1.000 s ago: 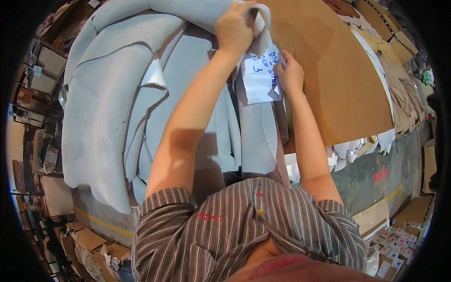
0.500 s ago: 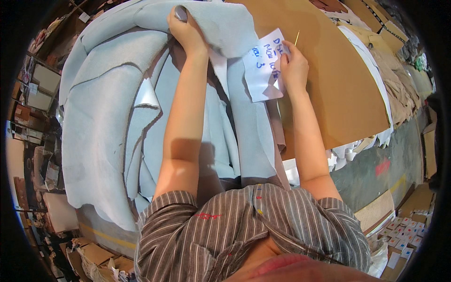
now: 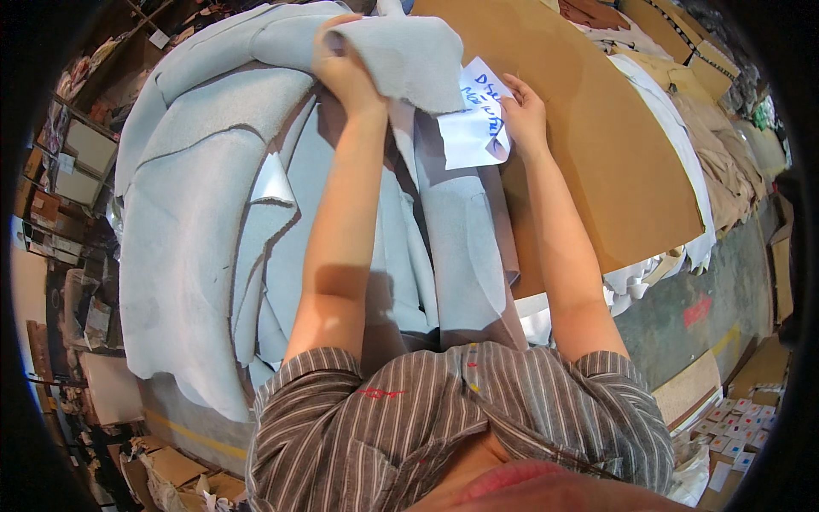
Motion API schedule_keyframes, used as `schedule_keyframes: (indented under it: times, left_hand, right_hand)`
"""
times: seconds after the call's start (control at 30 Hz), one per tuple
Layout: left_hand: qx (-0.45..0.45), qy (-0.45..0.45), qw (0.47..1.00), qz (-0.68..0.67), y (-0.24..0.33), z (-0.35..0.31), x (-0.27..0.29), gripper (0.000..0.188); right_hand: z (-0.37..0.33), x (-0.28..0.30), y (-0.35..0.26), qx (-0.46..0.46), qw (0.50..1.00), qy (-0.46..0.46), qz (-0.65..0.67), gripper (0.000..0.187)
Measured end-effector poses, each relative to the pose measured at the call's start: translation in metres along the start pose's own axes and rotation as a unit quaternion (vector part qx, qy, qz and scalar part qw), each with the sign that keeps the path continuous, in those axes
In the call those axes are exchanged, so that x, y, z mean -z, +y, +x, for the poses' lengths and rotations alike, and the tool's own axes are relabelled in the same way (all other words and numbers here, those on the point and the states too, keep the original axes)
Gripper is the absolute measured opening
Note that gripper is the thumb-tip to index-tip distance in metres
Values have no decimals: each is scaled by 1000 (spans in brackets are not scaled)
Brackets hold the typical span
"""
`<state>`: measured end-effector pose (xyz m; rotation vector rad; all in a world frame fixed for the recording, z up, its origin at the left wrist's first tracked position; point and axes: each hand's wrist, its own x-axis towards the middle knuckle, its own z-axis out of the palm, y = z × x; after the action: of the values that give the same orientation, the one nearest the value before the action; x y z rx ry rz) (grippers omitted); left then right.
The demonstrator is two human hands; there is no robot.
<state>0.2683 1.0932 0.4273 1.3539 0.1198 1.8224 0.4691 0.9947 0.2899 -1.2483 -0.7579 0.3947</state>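
A pale blue-grey suede hide lies in thick folds in front of me. My left hand (image 3: 348,72) is curled round a turned-up flap (image 3: 414,64) of the suede at the far side. A small dark patch by its fingers is too unclear to name. My right hand (image 3: 525,115) pinches the right edge of a white paper note (image 3: 473,145) with blue handwriting. The note's upper left corner meets the flap's lower right edge, and part of it seems to lie behind the flap. Folded suede (image 3: 179,256) hangs down on the left.
A large brown board (image 3: 610,145) lies to the right, with white sheets (image 3: 636,282) beneath its edge. Beige hides (image 3: 721,158) are piled farther right. Shelves with boxes (image 3: 85,149) line the left. Cardboard cartons (image 3: 175,456) stand on the floor at lower left.
My right hand has moved slightly left with the note, bringing it closer against the flap. A thin gold-coloured stick by that hand no longer shows. The left hand still holds the flap, shifted slightly.
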Motion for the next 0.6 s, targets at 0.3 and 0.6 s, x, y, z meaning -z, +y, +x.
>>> schedule_keyframes:
  times: [0.3, 0.6]
  left_hand:
    - [-48, -38, 946, 319, 7, 10, -2, 17]
    - [-248, -143, 871, 399, -26, -26, -53, 30]
  right_hand:
    - [-41, -18, 1, 124, 905, -101, -394, 64]
    - [-137, -7, -39, 104, 931, -110, -333, 30]
